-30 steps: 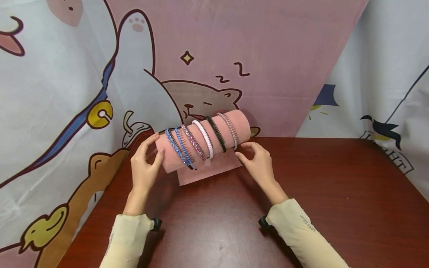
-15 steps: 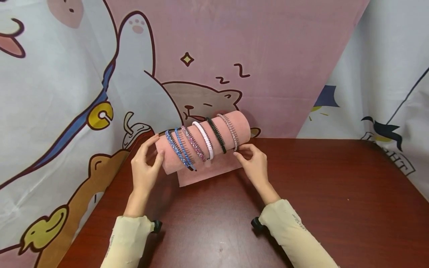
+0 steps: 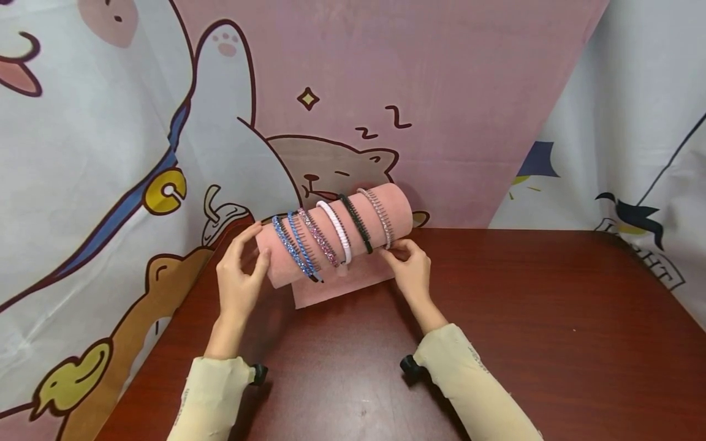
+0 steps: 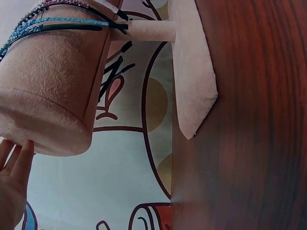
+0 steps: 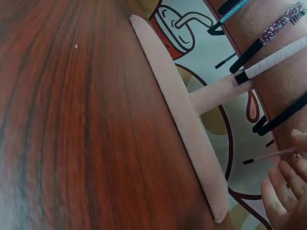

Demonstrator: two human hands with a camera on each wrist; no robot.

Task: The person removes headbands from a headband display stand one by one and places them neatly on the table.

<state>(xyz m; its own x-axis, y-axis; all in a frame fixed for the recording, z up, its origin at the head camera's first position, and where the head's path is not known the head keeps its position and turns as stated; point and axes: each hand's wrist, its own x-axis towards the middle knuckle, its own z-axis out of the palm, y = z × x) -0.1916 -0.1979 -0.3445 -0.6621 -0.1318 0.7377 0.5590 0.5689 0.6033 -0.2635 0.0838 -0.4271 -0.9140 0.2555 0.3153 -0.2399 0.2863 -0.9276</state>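
Observation:
A pink plush headband stand (image 3: 279, 264) has a tilted roll carrying several toothed headbands. From left to right come a glittery blue headband (image 3: 289, 246), a thin blue one, a glittery pink one, a white headband (image 3: 337, 229), a black headband (image 3: 356, 222) and a pale pink headband (image 3: 378, 214). My left hand (image 3: 238, 275) rests its thumb and fairly straight fingers against the roll's left end. Near the right end, my right hand (image 3: 412, 269) pinches the lower end of the pale pink headband (image 5: 268, 156) between thumb and fingers; the exact contact is partly hidden.
The stand's flat pink base (image 4: 194, 86) sits on a dark red wooden table (image 3: 524, 318), joined to the roll by a short post (image 5: 223, 97). Directly behind stands a cartoon-printed cloth (image 3: 469, 110); more cloth hangs at left and right.
My right hand and forearm have shifted left, with the fingertips closing in at the pale pink headband's lower end. My left hand, the stand and the headbands look essentially unmoved.

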